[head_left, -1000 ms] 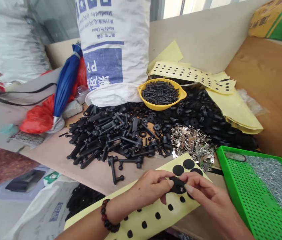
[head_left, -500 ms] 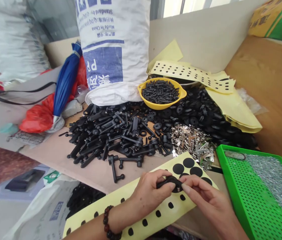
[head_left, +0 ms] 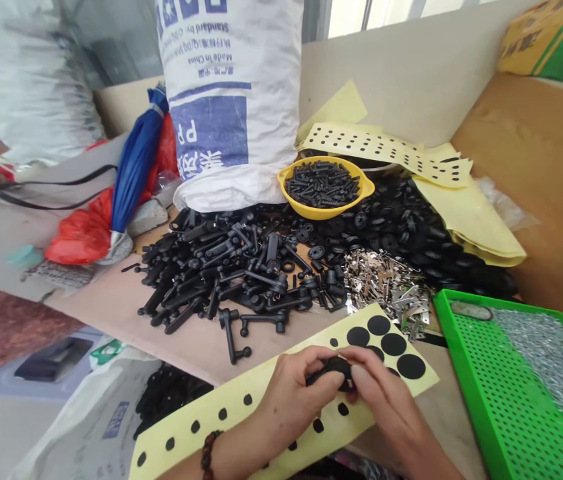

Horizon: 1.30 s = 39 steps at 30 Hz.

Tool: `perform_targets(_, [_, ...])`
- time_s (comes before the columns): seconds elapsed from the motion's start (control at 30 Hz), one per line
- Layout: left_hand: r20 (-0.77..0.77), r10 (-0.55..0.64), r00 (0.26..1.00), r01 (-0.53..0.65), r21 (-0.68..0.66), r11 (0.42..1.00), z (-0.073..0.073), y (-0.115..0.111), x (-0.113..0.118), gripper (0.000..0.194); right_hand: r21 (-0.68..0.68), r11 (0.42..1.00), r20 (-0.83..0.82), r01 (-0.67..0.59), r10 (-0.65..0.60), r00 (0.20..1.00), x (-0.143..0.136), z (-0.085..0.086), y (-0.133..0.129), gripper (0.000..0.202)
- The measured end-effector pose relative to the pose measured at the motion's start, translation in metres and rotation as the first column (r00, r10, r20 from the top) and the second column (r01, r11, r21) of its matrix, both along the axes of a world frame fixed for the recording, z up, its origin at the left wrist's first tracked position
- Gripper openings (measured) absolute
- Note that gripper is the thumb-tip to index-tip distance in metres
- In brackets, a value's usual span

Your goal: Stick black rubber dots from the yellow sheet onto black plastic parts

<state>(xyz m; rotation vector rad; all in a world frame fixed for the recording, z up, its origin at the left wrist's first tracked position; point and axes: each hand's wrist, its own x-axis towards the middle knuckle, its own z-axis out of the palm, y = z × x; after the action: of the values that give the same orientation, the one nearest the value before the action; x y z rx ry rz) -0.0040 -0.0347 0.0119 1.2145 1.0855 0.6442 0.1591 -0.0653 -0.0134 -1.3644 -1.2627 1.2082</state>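
White sack (head_left: 271, 87) marked "Made In China" behind both hands (head_left: 334, 387)

Blk part (head_left: 337, 368): small, dark, held up over the sheet, mostly covered, so full shape & tilt n/a. Yellow sheet (head_left: 235, 408): long, approx. flat, set diag. across worktop's (head_left: 111, 293) near edge, lower L to upper R. Lg. round blk discs (head_left: 412, 366) grouped at its R end, some partly hidden; sm. blk dots (head_left: 195, 427) spaced in rows along the rest.
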Motion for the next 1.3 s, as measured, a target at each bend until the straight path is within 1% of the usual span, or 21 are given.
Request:
perform_targets(0.1, [0.046,0.008,0.999,-0.006,-0.032,0.999,0.003,-0.008,-0.004,0.03,0.201,0.977,0.153,-0.071,0.041,0.987,-0.015,-0.003,-0.003,0.03])
perform_targets(0.2, [0.022,0.039,0.999,-0.038,-0.062,0.997,0.006,-0.016,-0.009,0.029,0.359,0.919,0.236,-0.163,0.079,0.968,-0.029,-0.005,-0.008,0.028])
perform_targets(0.3, [-0.087,0.051,0.995,-0.057,-0.074,0.996,0.011,-0.022,-0.027,0.031,0.417,0.869,0.31,-0.268,0.141,0.94,-0.034,0.0,-0.013,0.031])
perform_targets(0.37, [-0.261,0.031,0.965,-0.039,-0.026,0.999,0.019,-0.026,-0.055,0.032,0.417,0.841,0.385,-0.345,0.18,0.905,-0.025,0.005,-0.016,0.031])
perform_targets(0.4, [-0.393,0.027,0.919,-0.019,0.024,1.0,0.023,-0.028,-0.075,0.032,0.414,0.836,0.435,-0.361,0.167,0.885,-0.016,0.006,-0.016,0.028])
perform_targets(0.43, [-0.544,0.032,0.838,0.016,0.084,0.996,0.028,-0.031,-0.098,0.032,0.405,0.838,0.498,-0.365,0.132,0.857,-0.005,0.006,-0.016,0.024])
perform_targets(0.5, [-0.801,0.061,0.596,0.098,0.148,0.984,0.037,-0.036,-0.144,0.034,0.411,0.874,0.632,-0.261,-0.066,0.772,0.018,0.002,-0.015,0.02])
perform_targets(0.57, [-0.909,0.254,0.331,0.126,0.309,0.943,0.041,-0.042,-0.176,0.041,0.409,0.885,0.788,-0.225,-0.218,0.575,0.039,-0.007,-0.014,0.024])
perform_targets(0.6, [-0.905,0.343,0.252,0.183,0.393,0.901,0.042,-0.043,-0.181,0.042,0.42,0.876,0.837,-0.235,-0.274,0.473,0.047,-0.013,-0.014,0.027])
perform_targets(0.63, [-0.882,0.413,0.228,0.259,0.463,0.848,0.041,-0.045,-0.178,0.04,0.409,0.877,0.875,-0.251,-0.298,0.382,0.052,-0.019,-0.013,0.028])
perform_targets(0.67, [-0.859,0.442,0.258,0.347,0.509,0.788,0.039,-0.045,-0.167,0.036,0.398,0.876,0.899,-0.271,-0.313,0.308,0.054,-0.024,-0.013,0.028])
perform_targets(0.7, [-0.844,0.421,0.331,0.438,0.533,0.724,0.036,-0.045,-0.148,0.03,0.382,0.878,0.915,-0.286,-0.316,0.252,0.054,-0.028,-0.013,0.028])
perform_targets(0.77, [-0.839,0.242,0.487,0.588,0.52,0.619,0.028,-0.043,-0.098,0.026,0.357,0.886,0.931,-0.295,-0.311,0.193,0.052,-0.035,-0.013,0.024])
perform_targets(0.8, [-0.842,0.138,0.521,0.643,0.494,0.585,0.023,-0.04,-0.071,0.024,0.353,0.889,0.933,-0.292,-0.308,0.187,0.05,-0.037,-0.013,0.022])
perform_targets(0.83, [-0.839,0.043,0.542,0.705,0.483,0.52,0.017,-0.037,-0.046,0.019,0.354,0.89,0.932,-0.287,-0.308,0.194,0.048,-0.038,-0.012,0.019])
perform_targets(0.87, [-0.844,-0.04,0.535,0.759,0.459,0.462,0.012,-0.034,-0.023,0.015,0.356,0.89,0.929,-0.283,-0.305,0.21,0.046,-0.039,-0.012,0.018])
perform_targets(0.9, [-0.842,-0.067,0.535,0.787,0.468,0.403,0.006,-0.03,-0.005,0.011,0.36,0.89,0.925,-0.28,-0.301,0.233,0.045,-0.04,-0.012,0.016])
perform_targets(0.97, [-0.849,-0.055,0.525,0.812,0.481,0.332,-0.005,-0.023,0.019,0.01,0.37,0.888,0.913,-0.273,-0.294,0.282,0.044,-0.041,-0.012,0.015])
perform_targets(1.07, [-0.865,0.021,0.501,0.824,0.484,0.295,-0.015,-0.014,0.032,0.011,0.394,0.885,0.888,-0.248,-0.296,0.353,0.045,-0.041,-0.012,0.015])
perform_targets(1.2, [-0.875,0.066,0.479,0.828,0.476,0.298,-0.018,-0.01,0.038,0.013,0.398,0.886,0.853,-0.238,-0.262,0.451,0.047,-0.039,-0.016,0.017])
perform_targets(1.3, [-0.87,0.088,0.486,0.819,0.488,0.302,-0.017,-0.013,0.041,0.015,0.413,0.88,0.851,-0.234,-0.281,0.444,0.048,-0.038,-0.019,0.018])
